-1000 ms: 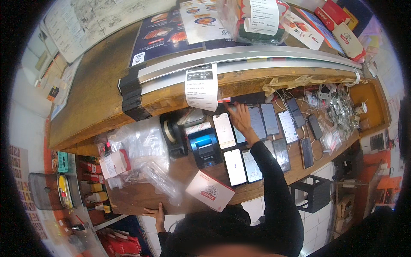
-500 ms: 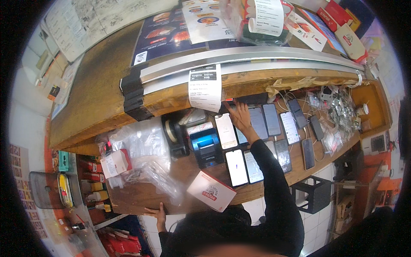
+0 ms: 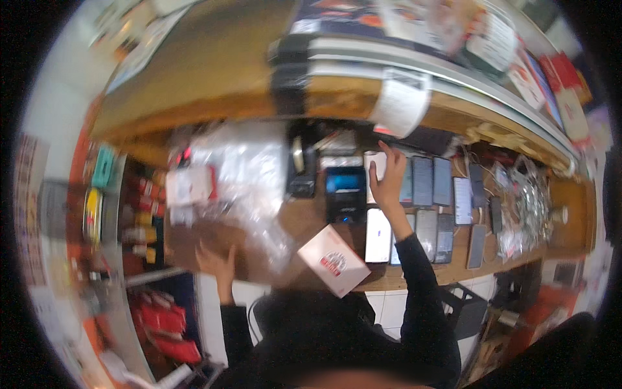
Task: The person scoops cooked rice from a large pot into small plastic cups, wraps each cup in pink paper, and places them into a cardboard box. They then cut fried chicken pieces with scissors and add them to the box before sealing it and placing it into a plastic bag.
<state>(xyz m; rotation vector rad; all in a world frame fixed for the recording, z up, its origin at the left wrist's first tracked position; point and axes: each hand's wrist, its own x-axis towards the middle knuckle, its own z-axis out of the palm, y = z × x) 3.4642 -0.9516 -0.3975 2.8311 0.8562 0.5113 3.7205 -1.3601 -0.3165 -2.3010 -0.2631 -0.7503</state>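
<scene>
Biggest first: raised wooden ledge (image 3: pixel 207 71) across the far side, metal rail along its edge, bound with black tape (image 3: pixel 289 74), presumably to keep rail and wood together. Below, lower and nearer, wooden desk (image 3: pixel 184 236), crowded. On its left half, heap of clear plastic bags (image 3: pixel 243 168), loose and flat, probably for easy reach from the left side. At the far right end, bundled clear bag (image 3: pixel 534 201); contents too blurred to name. Near the front edge, pale carton (image 3: pixel 334 261), set askew, perhaps just put wherever space allowed. Behind it, black printer (image 3: pixel 346 194) with a blue-lit top, upright between bags and phones, likely within reach of both sides.

Left hand (image 3: pixel 219 266) open at the desk's front edge, fingers spread, nothing gripped; possibly there for support, firm contact hard to tell through blur. Right hand (image 3: pixel 390 183) over the far row, forefinger and thumb apart, nothing visibly gripped. Forefinger near the lower end of a hanging receipt (image 3: pixel 400 104); touching or not, cannot tell. Partly under that hand, leftmost pale-screened phone (image 3: pixel 370 170) of the far row. Other phones (image 3: pixel 379 236) in two rough rows, mostly face up, presumably for reading at a glance.
</scene>
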